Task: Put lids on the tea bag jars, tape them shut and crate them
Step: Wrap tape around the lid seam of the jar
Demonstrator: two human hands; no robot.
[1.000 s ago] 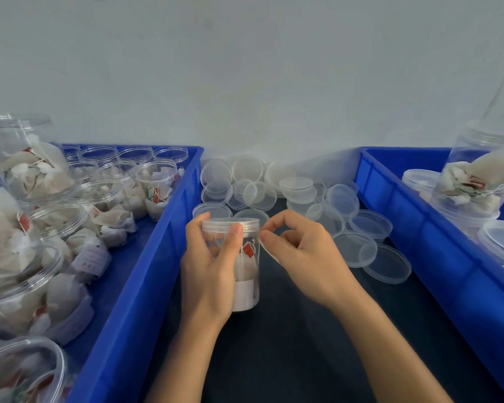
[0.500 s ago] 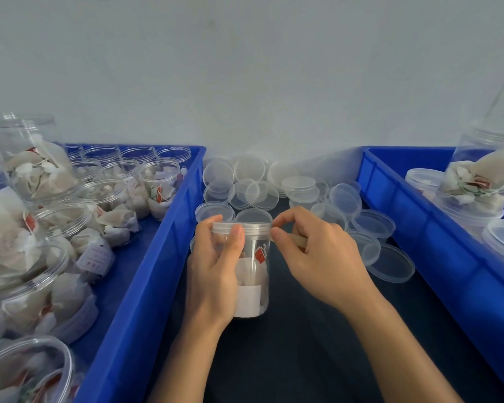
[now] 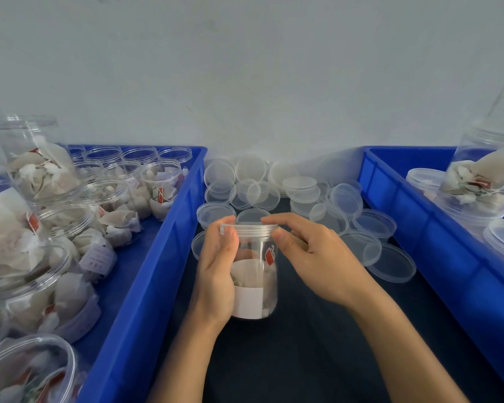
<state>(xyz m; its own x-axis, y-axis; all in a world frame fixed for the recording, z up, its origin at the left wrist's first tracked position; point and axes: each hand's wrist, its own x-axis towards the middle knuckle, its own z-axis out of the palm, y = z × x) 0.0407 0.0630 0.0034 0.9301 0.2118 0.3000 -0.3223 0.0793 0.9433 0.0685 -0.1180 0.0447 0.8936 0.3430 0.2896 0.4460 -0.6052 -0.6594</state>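
While two blue crates (image 3: 146, 286) flank the dark bench (image 3: 317, 359), a clear jar (image 3: 255, 274) of tea bags stands upright between them; the left hand (image 3: 216, 274) holds its side, and the right hand's (image 3: 317, 257) grip pinches its lid (image 3: 249, 229).

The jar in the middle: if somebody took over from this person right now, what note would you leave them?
Left hand grips the tea bag jar, upright on the dark table.
Right hand pinches at the lid, which sits on the jar; whether tape is on cannot be told.
Spare lids lie heaped behind the jar.
Left crate holds open filled jars awaiting lids.
Right crate holds lidded jars.
Left to do: seal this jar, crate it on the right, then take the next.
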